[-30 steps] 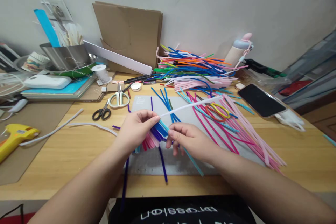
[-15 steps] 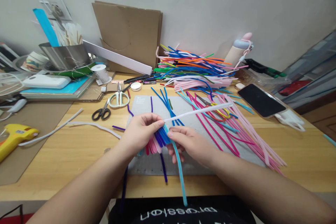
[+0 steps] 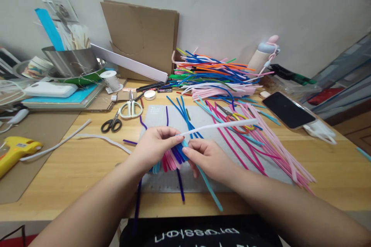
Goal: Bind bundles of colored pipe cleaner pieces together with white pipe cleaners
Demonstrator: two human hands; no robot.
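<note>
Between my hands is a row of looped pipe cleaners (image 3: 171,159) in light blue, pink, purple and blue. My left hand (image 3: 159,142) pinches the row's upper edge, where a white pipe cleaner (image 3: 220,125) sticks out to the right. My right hand (image 3: 203,156) has its thumb and fingers closed on a light blue pipe cleaner (image 3: 210,189) at the row's right end; its free end slants down to the right. Below the hands lies a grey cutting mat (image 3: 162,185). Loose blue pipe cleaners (image 3: 180,110) lie behind them.
Pink pipe cleaners (image 3: 278,146) and colourful-handled scissors (image 3: 240,120) lie right, near a phone (image 3: 288,110). A mixed pile (image 3: 217,73) is at the back. White scissors (image 3: 131,109), black scissors (image 3: 111,124) and a yellow glue gun (image 3: 21,148) are left.
The light blue pipe cleaner's free end has swung right and up. My right hand has closed in on the row's edge, and the white pipe cleaner has dipped slightly.
</note>
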